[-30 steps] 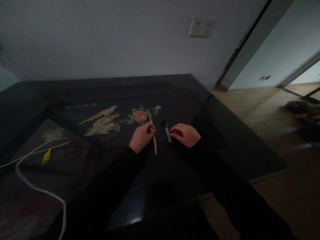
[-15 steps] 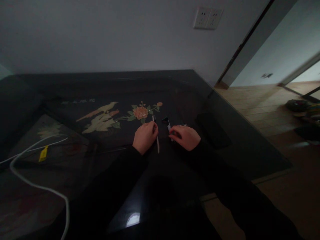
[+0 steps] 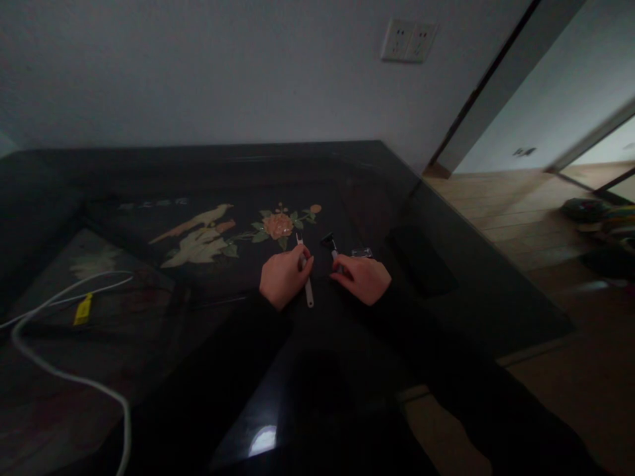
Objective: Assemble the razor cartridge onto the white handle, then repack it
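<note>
My left hand (image 3: 284, 277) is closed around a slim white handle (image 3: 308, 291) with a two-pronged tip. A small hole shows at the handle's near end, and my fingers hide its middle. To the right, my right hand (image 3: 364, 274) pinches a razor (image 3: 334, 254) by its light grip. The razor's dark head (image 3: 327, 240) points away from me, toward the wall. Just beyond my right hand lies a small clear plastic piece (image 3: 362, 252), partly covered by the hand. Both hands are low over the dark glossy table (image 3: 238, 370), a short gap apart.
A white cable (image 3: 74, 377) with a yellow tag (image 3: 83, 309) curls over the table's left side. A dark flat object (image 3: 421, 261) lies right of my hands. Behind the table, a wall holds a double socket (image 3: 409, 41). Wooden floor (image 3: 491, 205) lies to the right.
The white handle in my left hand has turned, so its forked tip and holed end now show face-on. My right hand has shifted slightly left and down, revealing more of the clear piece.
</note>
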The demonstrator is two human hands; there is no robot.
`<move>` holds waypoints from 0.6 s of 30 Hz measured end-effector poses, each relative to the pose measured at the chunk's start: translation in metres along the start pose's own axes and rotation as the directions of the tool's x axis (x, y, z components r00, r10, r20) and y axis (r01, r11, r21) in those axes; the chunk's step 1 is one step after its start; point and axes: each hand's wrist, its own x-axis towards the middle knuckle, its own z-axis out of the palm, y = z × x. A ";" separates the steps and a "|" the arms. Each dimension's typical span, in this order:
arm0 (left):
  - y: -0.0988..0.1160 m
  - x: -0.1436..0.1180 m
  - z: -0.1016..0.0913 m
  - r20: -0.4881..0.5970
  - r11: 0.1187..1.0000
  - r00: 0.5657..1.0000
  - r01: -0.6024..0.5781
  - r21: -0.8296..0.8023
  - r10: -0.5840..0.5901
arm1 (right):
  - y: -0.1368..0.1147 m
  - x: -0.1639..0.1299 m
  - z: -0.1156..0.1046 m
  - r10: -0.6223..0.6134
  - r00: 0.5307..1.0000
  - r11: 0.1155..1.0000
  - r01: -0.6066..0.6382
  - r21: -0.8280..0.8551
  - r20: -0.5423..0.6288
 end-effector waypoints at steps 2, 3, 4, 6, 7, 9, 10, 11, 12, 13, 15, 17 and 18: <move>0.001 -0.001 0.000 0.000 1.000 1.000 -0.001 -0.013 0.001 | 0.000 0.000 0.001 -0.005 1.000 1.000 0.005 -0.002 -0.003; 0.001 0.000 -0.001 0.004 1.000 1.000 0.001 -0.020 -0.001 | 0.000 -0.001 0.001 -0.005 1.000 1.000 0.005 -0.004 -0.005; 0.002 0.000 -0.001 0.009 1.000 1.000 0.006 -0.028 -0.006 | 0.000 -0.001 0.000 -0.003 1.000 1.000 0.003 -0.005 -0.007; 0.002 0.000 -0.002 0.024 0.999 1.000 0.017 -0.045 -0.016 | -0.001 -0.002 0.000 0.000 1.000 1.000 0.000 -0.005 -0.009; 0.002 0.001 -0.002 0.031 0.998 0.999 0.020 -0.055 -0.019 | -0.001 -0.002 0.000 0.002 1.000 1.000 -0.002 -0.002 -0.010; 0.001 0.002 -0.002 0.039 0.997 0.999 0.025 -0.076 -0.022 | -0.002 -0.002 0.000 0.001 1.000 1.000 -0.001 0.007 -0.007; 0.001 0.002 -0.001 0.040 0.996 0.999 0.029 -0.085 -0.025 | -0.002 -0.002 0.000 -0.002 1.000 1.000 0.002 0.013 -0.005; 0.000 0.002 -0.001 0.038 0.995 0.999 0.033 -0.091 -0.030 | -0.002 -0.002 0.000 -0.006 1.000 1.000 0.006 0.017 -0.003; 0.000 0.002 0.000 0.034 0.995 0.999 0.038 -0.096 -0.035 | -0.002 -0.002 0.000 -0.008 1.000 1.000 0.008 0.021 -0.003; -0.001 0.002 0.001 0.028 0.994 0.999 0.042 -0.099 -0.040 | -0.002 -0.002 0.001 -0.010 1.000 1.000 0.010 0.025 -0.004; -0.002 0.003 0.002 0.017 0.993 0.999 0.042 -0.106 -0.040 | -0.002 -0.001 0.002 -0.013 1.000 0.999 0.013 0.038 -0.009; -0.002 0.003 0.003 0.014 0.992 0.999 0.035 -0.118 -0.033 | -0.002 0.000 0.003 -0.015 1.000 0.998 0.016 0.058 -0.013; -0.002 0.003 0.003 0.013 0.992 0.999 0.032 -0.122 -0.031 | -0.002 0.000 0.003 -0.017 1.000 0.997 0.018 0.071 -0.012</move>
